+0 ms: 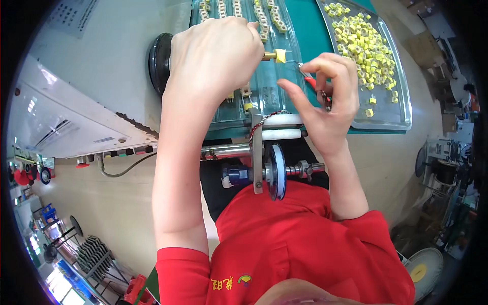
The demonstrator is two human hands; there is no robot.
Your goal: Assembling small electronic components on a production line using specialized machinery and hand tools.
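My left hand (pixel 218 53) is curled closed over a brass-coloured spindle (pixel 268 56), its fingertips hidden beneath it. On the spindle's tip, just right of the fist, sits a small yellow-wrapped coil (pixel 280 56) with thin wire leads pointing right. My right hand (pixel 333 94) faces the coil from the right, thumb and forefinger apart. Its other fingers are folded round a pair of red-handled snips (pixel 311 81), whose metal end points up toward the coil. Whether a wire lies between thumb and forefinger is too fine to tell.
Behind the hands lies a clear tray (pixel 292 43) with rows of bobbins. A second tray (pixel 401 101) at right holds many yellow coils. A grey machine (pixel 91 112) with a black wheel (pixel 160 63) stands left. Below the hands is a wire-guide bracket (pixel 257 152) with rollers and a spool (pixel 277 170).
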